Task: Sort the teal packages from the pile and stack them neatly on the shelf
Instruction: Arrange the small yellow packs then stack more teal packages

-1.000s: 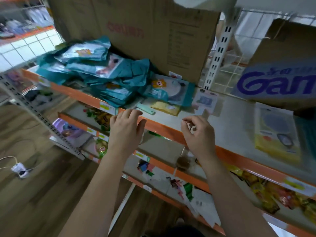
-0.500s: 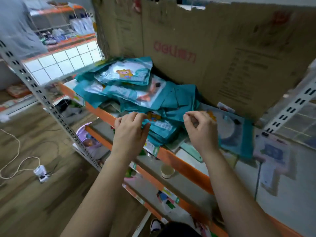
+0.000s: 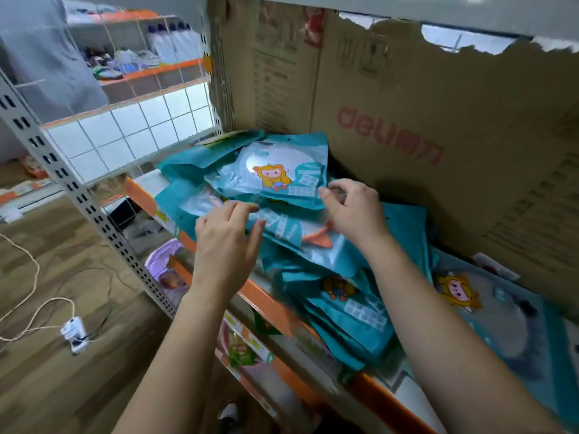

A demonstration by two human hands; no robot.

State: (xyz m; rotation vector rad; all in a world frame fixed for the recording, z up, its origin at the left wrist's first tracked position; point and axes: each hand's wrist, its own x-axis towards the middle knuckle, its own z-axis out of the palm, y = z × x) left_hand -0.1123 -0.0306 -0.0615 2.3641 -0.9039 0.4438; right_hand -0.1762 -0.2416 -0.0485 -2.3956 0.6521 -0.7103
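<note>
A loose pile of teal packages (image 3: 313, 252) with cartoon prints lies on the orange-edged shelf (image 3: 260, 296). The top teal package (image 3: 275, 173) shows a yellow-haired figure. My right hand (image 3: 354, 211) is at its lower right corner, thumb and curled fingers pinching the edge. My left hand (image 3: 225, 242) hovers at the pile's front left, fingers lightly bent and touching the package beneath the top one, with the thumb apart. Another teal package (image 3: 488, 311) lies flat further right on the shelf.
A large brown cardboard box (image 3: 438, 126) stands right behind the pile. A perforated grey upright (image 3: 81, 195) is on the left. Lower shelves (image 3: 244, 349) hold mixed goods. A white power strip with cord (image 3: 73, 333) lies on the wooden floor.
My view has swung left and closer to the pile. Both hands have risen from the shelf's front edge to the top of the pile, and the right hand has reached the top package's corner.
</note>
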